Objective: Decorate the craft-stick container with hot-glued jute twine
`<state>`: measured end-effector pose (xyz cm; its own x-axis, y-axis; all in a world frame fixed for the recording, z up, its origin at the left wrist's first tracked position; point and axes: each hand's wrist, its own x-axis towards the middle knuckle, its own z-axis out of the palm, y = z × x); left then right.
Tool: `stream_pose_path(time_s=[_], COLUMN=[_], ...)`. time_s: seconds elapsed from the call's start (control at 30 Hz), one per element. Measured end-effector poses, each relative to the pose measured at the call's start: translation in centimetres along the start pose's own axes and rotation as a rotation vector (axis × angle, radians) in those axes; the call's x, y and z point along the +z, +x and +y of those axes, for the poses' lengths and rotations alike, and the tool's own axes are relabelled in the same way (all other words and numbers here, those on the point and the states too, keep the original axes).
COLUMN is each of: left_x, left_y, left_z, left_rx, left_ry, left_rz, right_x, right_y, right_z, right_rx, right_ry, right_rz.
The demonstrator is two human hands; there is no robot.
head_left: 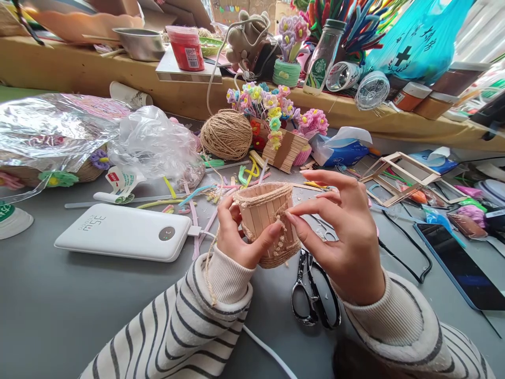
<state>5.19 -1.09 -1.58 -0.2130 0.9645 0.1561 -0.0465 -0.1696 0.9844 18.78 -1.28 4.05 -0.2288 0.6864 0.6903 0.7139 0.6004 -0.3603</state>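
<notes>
My left hand (pixel 240 231) is wrapped round a small pot of wooden craft sticks (pixel 258 218), its thumb pressed on the front wall. Twine is wound round the pot's rim and base, and the pot tilts slightly. On its front hangs a knotted piece of twine (pixel 281 237). My right hand (pixel 335 231) pinches the top of that twine between thumb and index finger, the other fingers raised. A loose twine strand (pixel 209 273) hangs over my left cuff. Black-handled scissors (pixel 311 292) lie on the table below my hands.
A white power bank (pixel 126 231) with a cable lies left, a phone (pixel 461 266) right. Behind stand a ball of twine (pixel 226 134), pipe-cleaner flowers (pixel 272 105) and a stack of craft sticks (pixel 288 150). A wooden stick frame (pixel 412 176) sits right, among scattered scraps.
</notes>
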Motion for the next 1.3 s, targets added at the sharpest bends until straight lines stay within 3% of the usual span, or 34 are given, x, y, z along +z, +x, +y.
stream_pose_path(time_s=[0.23, 0.47, 0.8, 1.3], left_x=[-0.3, -0.5, -0.3, -0.1], left_y=[0.3, 0.5, 0.4, 0.5], left_z=[-0.7, -1.2, -0.2, 0.0], left_rx=[0.039, 0.068, -0.032, -0.051], left_ry=[0.054, 0.068, 0.087, 0.069], left_rz=[0.000, -0.039, -0.070, -0.081], right_x=[0.0, 0.0, 0.2, 0.9], right_y=[0.3, 0.2, 0.1, -0.6], right_z=[0.3, 0.6, 0.8, 1.3], right_rx=[-0.036, -0.166, -0.323, -0.568], right_ry=[-0.113, -0.174, -0.275, -0.352], right_rz=[-0.017, -0.004, 0.058, 0.138])
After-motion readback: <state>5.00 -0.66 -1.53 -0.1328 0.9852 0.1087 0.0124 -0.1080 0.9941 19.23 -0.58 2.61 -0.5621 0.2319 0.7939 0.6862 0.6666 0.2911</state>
